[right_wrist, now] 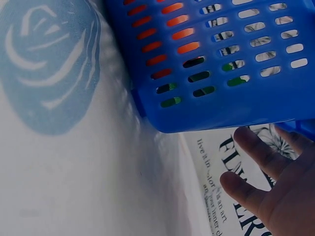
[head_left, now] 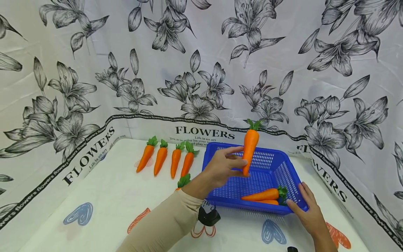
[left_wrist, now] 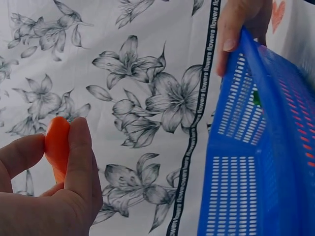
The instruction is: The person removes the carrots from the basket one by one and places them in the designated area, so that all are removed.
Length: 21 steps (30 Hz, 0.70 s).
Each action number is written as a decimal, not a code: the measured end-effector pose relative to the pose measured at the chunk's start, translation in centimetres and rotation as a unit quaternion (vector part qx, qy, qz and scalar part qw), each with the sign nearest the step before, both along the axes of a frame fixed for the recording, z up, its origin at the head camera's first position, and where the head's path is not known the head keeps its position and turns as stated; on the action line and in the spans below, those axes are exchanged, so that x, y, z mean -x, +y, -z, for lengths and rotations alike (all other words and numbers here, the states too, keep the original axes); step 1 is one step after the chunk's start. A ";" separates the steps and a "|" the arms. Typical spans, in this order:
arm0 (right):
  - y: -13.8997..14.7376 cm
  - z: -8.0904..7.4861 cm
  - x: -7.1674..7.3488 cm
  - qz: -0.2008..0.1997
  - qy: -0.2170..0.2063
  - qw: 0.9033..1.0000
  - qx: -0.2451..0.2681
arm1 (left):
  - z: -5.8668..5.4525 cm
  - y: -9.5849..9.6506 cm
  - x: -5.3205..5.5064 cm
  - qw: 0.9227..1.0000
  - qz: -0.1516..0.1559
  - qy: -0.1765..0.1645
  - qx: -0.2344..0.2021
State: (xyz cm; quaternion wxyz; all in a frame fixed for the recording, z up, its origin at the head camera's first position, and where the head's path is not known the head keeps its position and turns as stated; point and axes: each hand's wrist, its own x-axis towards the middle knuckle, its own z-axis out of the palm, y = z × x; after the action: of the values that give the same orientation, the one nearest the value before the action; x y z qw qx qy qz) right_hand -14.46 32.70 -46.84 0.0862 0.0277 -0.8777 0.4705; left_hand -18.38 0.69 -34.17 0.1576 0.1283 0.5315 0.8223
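A white cloth [head_left: 201, 52] printed with dark lilies and the word FLOWERS hangs behind everything, from about 10 round to 2 o'clock. Before it spreads the desk [head_left: 104, 196], covered in white with red and blue hearts (they look crayon-drawn).

The slotted blue basket [head_left: 287, 171] sits on the desk, toward 2 o'clock from the middle. The left grip [head_left: 221, 168] reaches in from 7 o'clock, below it a beige sleeve [head_left: 163, 224]. The right grip [head_left: 308, 210] holds the basket's corner at 4 o'clock, thumb and fingers set on its two sides.

The left grip pinches one carrot [head_left: 250, 145] by its lower part, between thumb and fingers. The carrot stands nearly upright, leaves toward 12 o'clock and tip down, its body at 2 o'clock from the grip; it is over the basket and apart from it.

Inside the basket, near 5 o'clock, lie two carrots [head_left: 261, 194], leaf ends toward 3 o'clock. Between 9 and 10 o'clock from the basket, four loose carrots [head_left: 160, 157] form a row, leaves away from the person. Another carrot [head_left: 184, 180] lies nearer (mostly hidden by the left forearm).
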 end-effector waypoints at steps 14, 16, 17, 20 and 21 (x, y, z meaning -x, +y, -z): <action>0.1 0.0 -0.3 0.001 0.002 1.000 -0.010 | -0.1 -4.2 -1.7 0.998 -0.049 0.033 0.008; 0.1 0.1 -0.3 0.000 0.003 1.000 -0.011 | 0.0 -4.8 -2.0 0.998 -0.057 0.034 0.014; 0.1 0.1 -0.2 0.001 0.004 1.000 -0.010 | 0.1 -5.0 -2.1 0.997 -0.061 0.033 0.016; 0.0 0.1 -0.2 0.001 0.005 1.000 -0.010 | 0.2 -5.8 -2.5 0.997 -0.068 0.029 0.014; 0.0 0.1 -0.1 0.001 0.005 1.000 -0.009 | 0.2 -6.0 -2.6 0.997 -0.070 0.027 0.013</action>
State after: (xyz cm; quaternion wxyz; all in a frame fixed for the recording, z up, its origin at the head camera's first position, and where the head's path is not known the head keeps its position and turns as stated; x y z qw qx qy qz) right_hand -14.31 32.70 -46.95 0.0904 0.0303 -0.8816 0.4623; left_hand -15.76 -5.32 -34.36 0.0868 0.1113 0.5537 0.8206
